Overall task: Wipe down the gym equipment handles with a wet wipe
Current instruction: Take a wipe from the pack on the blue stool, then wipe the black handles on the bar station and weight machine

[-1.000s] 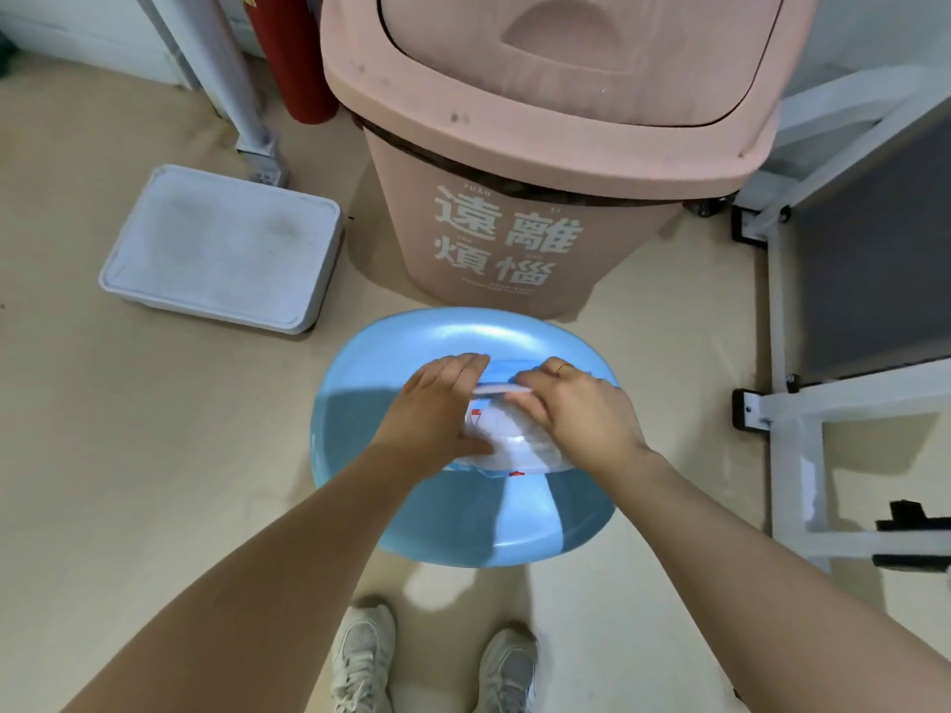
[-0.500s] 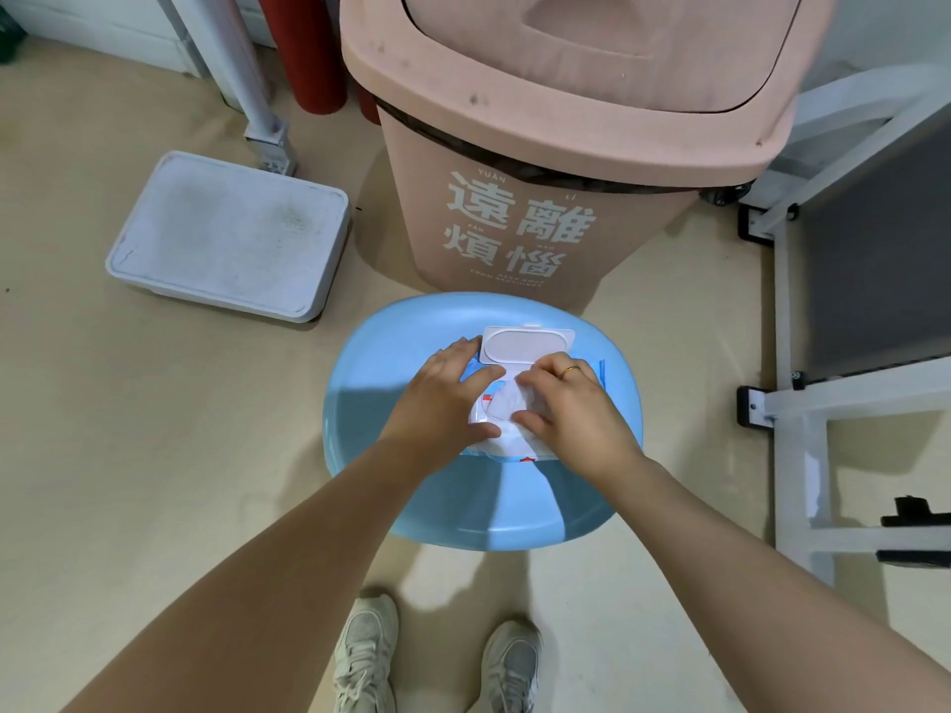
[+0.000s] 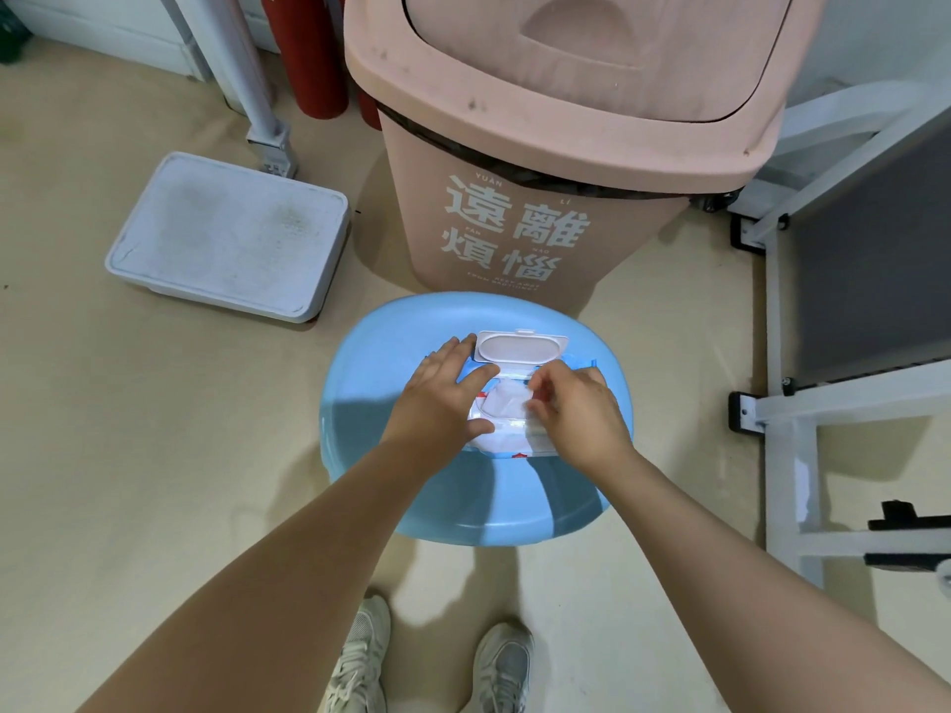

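- The task was at its very start: the pack of wet wipes (image 3: pixel 507 403) lay flat on the blue stool (image 3: pixel 391 383), its white flip lid (image 3: pixel 522 346) already swung open toward the pink bin (image 3: pixel 540 162).
- The left hand (image 3: pixel 445 391) lay flat on the pack's left end with fingers spread, pressing it down.
- The right hand (image 3: pixel 576 403) had its fingers curled at the opening and appeared to pinch the top wipe (image 3: pixel 507 401); no wipe was free of the pack yet.
- Left to do, by my judgement: pull 1 wipe out, close the lid, and go to the equipment; no handle had been wiped, and only a white frame (image 3: pixel 787 434) showed at the right.
- Against 1.0 s before, the lid, then shut under both hands, stood open.
- Against 0.5 s before, the right fingers had moved into the opening, while the left hand kept pressing.
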Demonstrator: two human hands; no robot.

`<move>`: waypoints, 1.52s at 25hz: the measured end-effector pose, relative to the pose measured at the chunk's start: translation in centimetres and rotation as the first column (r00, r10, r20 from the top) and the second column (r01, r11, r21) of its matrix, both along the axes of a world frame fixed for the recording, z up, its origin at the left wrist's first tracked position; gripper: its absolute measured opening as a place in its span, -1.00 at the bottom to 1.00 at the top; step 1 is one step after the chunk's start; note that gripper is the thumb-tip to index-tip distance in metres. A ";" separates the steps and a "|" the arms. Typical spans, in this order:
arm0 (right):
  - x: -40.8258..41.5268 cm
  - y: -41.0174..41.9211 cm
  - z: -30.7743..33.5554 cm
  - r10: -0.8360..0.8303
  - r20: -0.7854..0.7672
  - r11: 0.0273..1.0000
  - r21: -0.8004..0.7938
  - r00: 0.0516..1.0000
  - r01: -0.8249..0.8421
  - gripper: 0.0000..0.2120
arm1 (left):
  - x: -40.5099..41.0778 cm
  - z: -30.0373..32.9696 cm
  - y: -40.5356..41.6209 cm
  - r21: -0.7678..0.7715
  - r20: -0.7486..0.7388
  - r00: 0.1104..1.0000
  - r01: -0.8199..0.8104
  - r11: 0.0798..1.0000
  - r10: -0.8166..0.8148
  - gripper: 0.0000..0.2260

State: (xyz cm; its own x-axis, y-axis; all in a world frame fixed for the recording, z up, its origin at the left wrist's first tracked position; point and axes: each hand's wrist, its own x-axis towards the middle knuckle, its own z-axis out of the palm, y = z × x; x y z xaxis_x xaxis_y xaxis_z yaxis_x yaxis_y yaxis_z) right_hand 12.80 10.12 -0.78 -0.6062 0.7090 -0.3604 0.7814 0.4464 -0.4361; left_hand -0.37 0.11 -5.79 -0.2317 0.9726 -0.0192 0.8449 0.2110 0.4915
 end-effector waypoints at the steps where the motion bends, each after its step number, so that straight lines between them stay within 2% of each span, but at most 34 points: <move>1: -0.1 -0.2 -0.2 -0.030 0.068 1.000 0.005 0.997 0.030 -0.88 | 0.1 0.0 0.0 -0.010 0.007 1.000 -0.001 1.000 0.001 -0.47; 3: -0.8 -0.8 -0.5 -0.143 0.070 0.990 -0.009 0.987 0.144 -0.95 | 0.1 0.0 0.0 -0.036 0.032 0.999 0.003 0.999 -0.002 -0.45; 5: -1.0 -1.0 -0.1 -0.317 -0.100 0.934 -0.204 0.943 0.293 -0.81 | 0.2 0.5 0.0 -0.065 0.049 0.999 -0.006 0.998 0.009 -0.44; 6: -0.9 -0.8 0.5 -0.440 -0.202 0.863 -0.365 0.875 0.349 -0.75 | 0.2 0.6 0.0 -0.084 0.063 0.998 -0.020 0.996 0.025 -0.45; 8: -0.1 0.1 2.1 -0.635 -0.345 0.706 -0.622 0.691 0.338 -0.72 | 0.2 0.9 -0.1 -0.118 0.078 0.996 -0.040 0.992 0.049 -0.45; 10: 0.8 1.2 3.5 -0.756 -0.357 0.564 -0.781 0.548 0.269 -0.71 | 0.4 1.1 -0.1 -0.105 0.053 0.998 -0.023 0.994 0.029 -0.42; 11: 1.0 1.6 3.8 -0.791 -0.332 0.504 -0.829 0.513 0.241 -0.71 | 0.5 1.2 0.0 -0.079 0.009 1.000 -0.011 0.997 0.012 -0.41; 13: 1.4 1.9 4.4 -0.818 -0.270 0.421 -0.882 0.508 0.210 -0.72 | 0.9 1.9 0.0 -0.008 -0.091 0.996 0.010 1.000 -0.010 -0.41; 15: 1.8 1.8 4.6 -0.811 -0.233 0.391 -0.898 0.538 0.201 -0.67 | 1.4 1.9 -0.3 0.104 -0.171 0.985 0.044 0.994 -0.025 -0.45; 17: 2.4 1.9 4.9 -0.786 -0.244 0.419 -0.886 0.568 0.199 -0.59 | 1.6 2.3 -1.0 0.050 -0.197 0.974 0.122 0.991 -0.110 -0.49; 20: 3.0 2.1 6.4 -0.746 -0.280 0.466 -0.868 0.604 0.173 -0.64 | 1.3 3.8 -1.2 -0.297 -0.007 0.985 0.161 0.941 -0.171 -0.57; 21: 3.3 2.1 7.1 -0.730 -0.292 0.490 -0.854 0.618 0.175 -0.69 | 1.5 5.4 -0.7 -0.394 0.086 0.987 0.161 0.905 -0.138 -0.58; 22: 3.6 2.1 8.5 -0.715 -0.301 0.518 -0.834 0.631 0.190 -0.74 | 1.7 7.3 0.2 -0.416 0.191 0.980 0.128 0.900 -0.051 -0.57; 23: 3.8 2.2 10.5 -0.699 -0.314 0.555 -0.805 0.642 0.211 -0.78 | 1.6 10.3 1.2 -0.384 0.312 0.948 0.066 0.921 0.063 -0.60; 24: 3.9 2.4 12.3 -0.684 -0.328 0.590 -0.774 0.651 0.229 -0.79 | 1.8 13.1 2.2 -0.300 0.485 0.851 -0.053 0.952 0.200 -0.69; 26: 4.0 2.7 15.9 -0.668 -0.367 0.636 -0.733 0.647 0.242 -0.76 | 2.5 18.6 3.7 -0.184 0.714 0.646 -0.198 0.963 0.269 -0.86; 29: 4.0 2.2 25.9 -0.659 -0.478 0.688 -0.694 0.580 0.210 -0.69 | 3.4 30.2 4.8 -0.108 0.752 0.647 -0.065 0.992 0.124 -0.90; 33: 6.0 -0.2 38.8 -0.527 -0.615 0.834 -0.508 0.586 0.216 -0.71 | 4.8 43.6 4.6 0.034 0.770 0.636 0.029 0.999 -0.045 -0.90; 35: 7.8 -1.2 43.9 -0.478 -0.652 0.874 -0.421 0.588 0.244 -0.71 | 5.6 48.6 4.4 0.097 0.762 0.635 0.078 0.992 -0.125 -0.87; 38: 10.5 -2.1 48.1 -0.458 -0.664 0.886 -0.394 0.591 0.243 -0.80 | 7.8 53.1 4.4 0.141 0.681 0.703 0.148 0.979 -0.204 -0.88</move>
